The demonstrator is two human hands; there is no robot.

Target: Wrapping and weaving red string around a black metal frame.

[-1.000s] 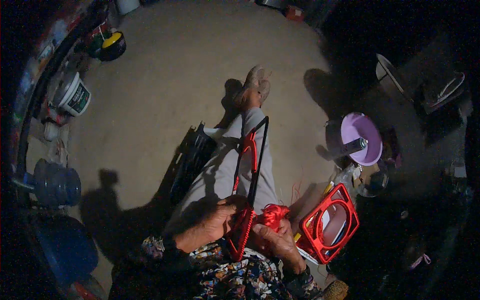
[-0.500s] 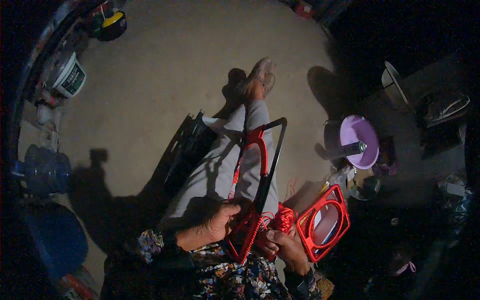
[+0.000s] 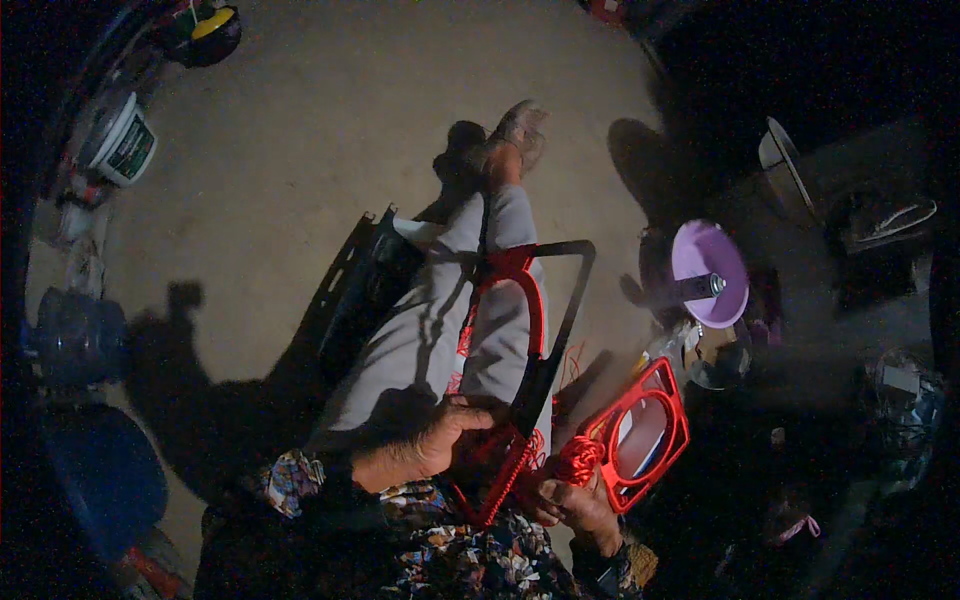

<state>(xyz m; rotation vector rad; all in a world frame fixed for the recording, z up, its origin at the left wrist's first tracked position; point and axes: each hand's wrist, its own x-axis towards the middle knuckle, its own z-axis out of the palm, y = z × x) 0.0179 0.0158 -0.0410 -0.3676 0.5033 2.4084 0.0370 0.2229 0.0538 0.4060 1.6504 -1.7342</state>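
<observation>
Left hand: the person's left hand (image 3: 425,455) grips the near left side of the black frame (image 3: 541,385), thumb uppermost; the fingertips sink into shadow, so their exact placing cannot be told.
Right hand: the right hand (image 3: 580,505) is closed round the lower part of a red cord bundle (image 3: 577,460), just to the right of the black frame's near end; thin loose strands (image 3: 535,450) show between bundle and frame.
Black frame: angular and open in the middle, held slantwise over the lap, its far end away from the body; red winding (image 3: 512,480) covers the near right edge; a curved red band (image 3: 540,310) lies within the far part; the far right corner is bare black.
Red frame: to the right of the black frame, a red frame (image 3: 679,400) with a round opening sits tilted, partly behind the bundle.
Trousers: grey trousers (image 3: 400,380) stretch out beneath the black frame; a foot (image 3: 520,130) shows beyond its far end.
Basin: well to the right of the black frame stands a purple basin (image 3: 735,265); a dark can (image 3: 700,288) overlaps it, inside or in front, one cannot tell.
Bucket: far to the left of the black frame, a white bucket (image 3: 112,140); nearer the body, a bluish bottle (image 3: 75,335).
</observation>
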